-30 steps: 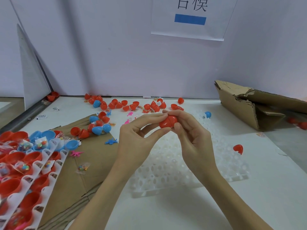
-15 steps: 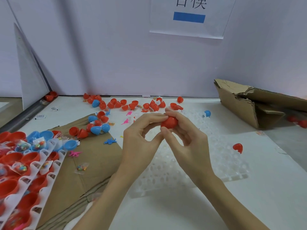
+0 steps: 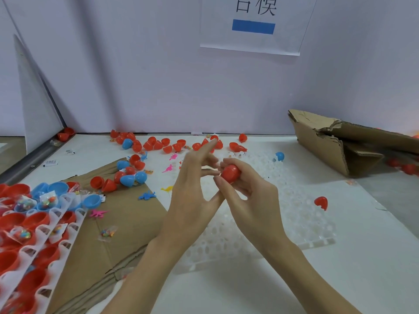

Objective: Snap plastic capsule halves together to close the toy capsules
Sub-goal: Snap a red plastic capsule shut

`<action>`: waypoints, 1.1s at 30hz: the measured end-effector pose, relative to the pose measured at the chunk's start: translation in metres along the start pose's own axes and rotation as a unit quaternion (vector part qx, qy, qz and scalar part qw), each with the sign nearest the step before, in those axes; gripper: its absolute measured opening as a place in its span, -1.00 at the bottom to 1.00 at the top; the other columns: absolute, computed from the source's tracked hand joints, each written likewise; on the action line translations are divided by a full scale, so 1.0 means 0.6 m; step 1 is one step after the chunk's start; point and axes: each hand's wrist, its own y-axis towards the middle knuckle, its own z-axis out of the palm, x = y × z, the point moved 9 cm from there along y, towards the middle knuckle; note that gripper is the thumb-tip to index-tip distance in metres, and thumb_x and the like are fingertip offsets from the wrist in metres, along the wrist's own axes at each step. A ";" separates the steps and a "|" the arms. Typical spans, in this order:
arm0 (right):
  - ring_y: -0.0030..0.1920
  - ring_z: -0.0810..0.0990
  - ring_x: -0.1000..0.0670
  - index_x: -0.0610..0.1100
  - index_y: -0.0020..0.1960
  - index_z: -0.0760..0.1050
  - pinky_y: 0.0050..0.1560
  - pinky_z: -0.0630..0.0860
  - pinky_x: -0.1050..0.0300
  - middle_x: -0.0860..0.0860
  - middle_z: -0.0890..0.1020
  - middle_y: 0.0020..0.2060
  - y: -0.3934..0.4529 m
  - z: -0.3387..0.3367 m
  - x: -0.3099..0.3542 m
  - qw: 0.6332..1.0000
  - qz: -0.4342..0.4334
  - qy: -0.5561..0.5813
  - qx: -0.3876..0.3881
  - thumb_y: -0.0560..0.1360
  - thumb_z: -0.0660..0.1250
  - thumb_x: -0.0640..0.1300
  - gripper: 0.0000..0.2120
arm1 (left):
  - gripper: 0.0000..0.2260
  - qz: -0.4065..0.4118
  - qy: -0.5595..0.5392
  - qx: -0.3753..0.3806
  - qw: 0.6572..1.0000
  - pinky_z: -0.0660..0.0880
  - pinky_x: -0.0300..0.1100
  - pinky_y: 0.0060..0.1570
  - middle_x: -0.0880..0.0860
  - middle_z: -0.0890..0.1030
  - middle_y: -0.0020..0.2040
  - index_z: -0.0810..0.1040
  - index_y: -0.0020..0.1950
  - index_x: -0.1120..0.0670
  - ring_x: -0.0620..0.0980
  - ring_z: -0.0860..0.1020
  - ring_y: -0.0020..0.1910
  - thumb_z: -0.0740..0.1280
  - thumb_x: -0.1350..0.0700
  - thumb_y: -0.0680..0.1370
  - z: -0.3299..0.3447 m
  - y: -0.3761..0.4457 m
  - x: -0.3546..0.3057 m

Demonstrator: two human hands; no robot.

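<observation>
From the head camera, we are holding a red capsule point(image 3: 230, 173) in our right hand point(image 3: 251, 200), the fingers curling round it from behind and the thumb point(image 3: 223, 185) pressing on its near side; we judge this grip is there to keep the shell steady while we check or finish the seam, though we cannot tell whether the halves are fully snapped. Our left hand point(image 3: 192, 196) is holding nothing: its fingers are spreading wide and straight, the longest pointing up and away, its thumb lying just under the right thumb. That open spread looks to us like a hand freeing itself for the next piece.

Beyond our fingertips, loose red and blue capsule halves point(image 3: 158, 145) are lying scattered along the wall. Under our hands a clear plastic tray point(image 3: 301, 223) is resting on the white table point(image 3: 362, 268). Left of our left fingers a sheet of brown cardboard point(image 3: 127, 223) is carrying more halves and small toy dinosaurs point(image 3: 147, 196), and further left white racks point(image 3: 34, 245) are holding red shells with bagged toys. Right of our right fingers one red half point(image 3: 321, 202) is lying alone, and a torn cardboard box point(image 3: 335, 141) is leaning at the pale partition, where a paper sign point(image 3: 251, 23) is hanging.
</observation>
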 end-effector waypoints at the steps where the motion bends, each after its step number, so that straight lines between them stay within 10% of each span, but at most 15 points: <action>1: 0.03 0.64 0.29 -0.05 0.22 0.57 0.13 0.50 0.45 0.31 0.63 -0.02 0.000 -0.003 0.008 0.999 -0.023 -0.029 -0.008 0.53 0.47 -0.11 -0.72 | -0.36 0.002 0.014 -0.021 1.000 0.48 -0.45 0.14 -0.07 0.56 0.16 0.40 0.46 -0.12 -0.13 0.59 0.14 0.58 0.20 0.48 -0.005 0.001 0.000; 9: 0.16 0.59 0.23 -0.20 0.32 0.53 0.23 0.47 0.38 0.07 0.64 0.16 0.001 -0.014 0.027 0.988 -0.100 -0.112 -0.028 0.57 0.41 -0.09 -0.64 | -0.71 -0.155 -0.239 0.090 0.954 0.61 -0.15 0.18 0.03 0.74 0.10 0.63 0.28 0.12 0.06 0.72 0.10 0.32 0.37 0.62 0.031 0.000 0.040; 13: 0.19 0.53 0.30 -0.21 0.37 0.49 0.23 0.43 0.42 0.12 0.59 0.21 0.001 -0.012 0.026 0.988 -0.099 -0.119 -0.022 0.61 0.36 -0.08 -0.62 | -0.75 -0.201 -0.351 0.080 0.911 0.61 -0.05 0.21 0.15 0.73 0.13 0.66 0.26 0.17 0.20 0.71 0.11 0.28 0.15 0.66 0.031 -0.001 0.038; 33: 0.01 0.51 0.22 -0.24 0.31 0.47 0.14 0.45 0.45 -0.02 0.62 0.10 0.000 0.010 0.005 0.975 -0.123 -0.180 0.037 0.59 0.35 -0.28 -0.71 | -0.85 -0.308 -0.331 -0.027 0.892 0.64 -0.23 0.07 0.10 0.77 -0.05 0.75 0.08 0.11 0.05 0.75 0.00 0.53 0.19 0.52 0.038 -0.028 0.062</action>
